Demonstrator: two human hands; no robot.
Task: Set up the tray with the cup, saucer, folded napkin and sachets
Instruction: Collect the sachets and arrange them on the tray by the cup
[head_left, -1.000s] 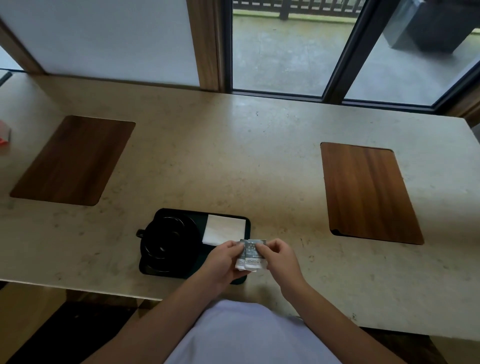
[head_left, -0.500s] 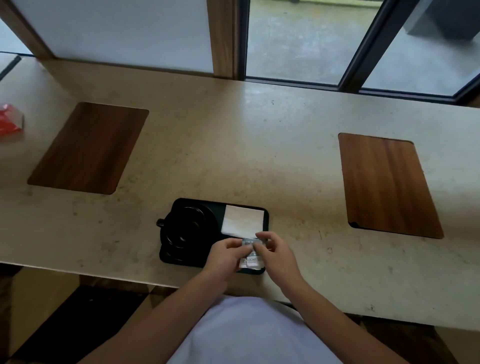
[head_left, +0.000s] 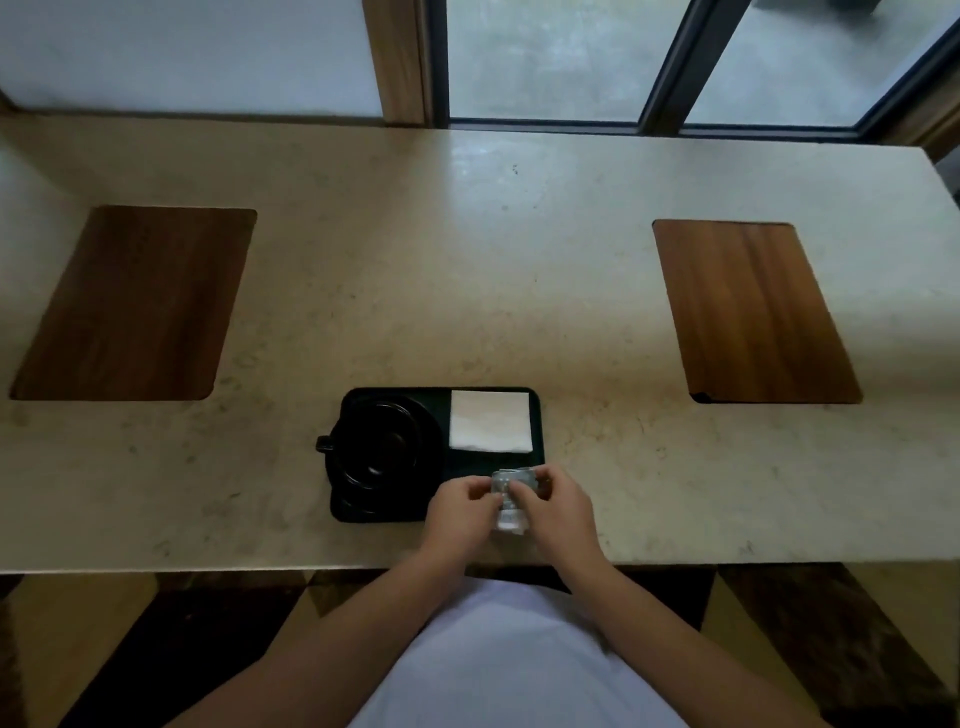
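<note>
A black rectangular tray (head_left: 467, 462) lies near the counter's front edge. On its left half sits a black cup (head_left: 376, 449) on a black saucer (head_left: 358, 499), the cup's handle pointing left. A folded white napkin (head_left: 491, 421) lies in the tray's far right corner. My left hand (head_left: 460, 512) and my right hand (head_left: 556, 506) are together over the tray's near right corner, both pinching a small bundle of pale sachets (head_left: 511, 499). The lower ends of the sachets are partly hidden by my fingers.
The beige stone counter (head_left: 467, 260) carries two wooden inlays, one at the left (head_left: 135, 306) and one at the right (head_left: 753, 312). A window frame (head_left: 665, 67) runs along the far edge. The counter's front edge is just below my hands.
The view has tilted down and shifted. My hands with the sachets have moved lower over the tray's near right corner. The red object at the far left is out of view.
</note>
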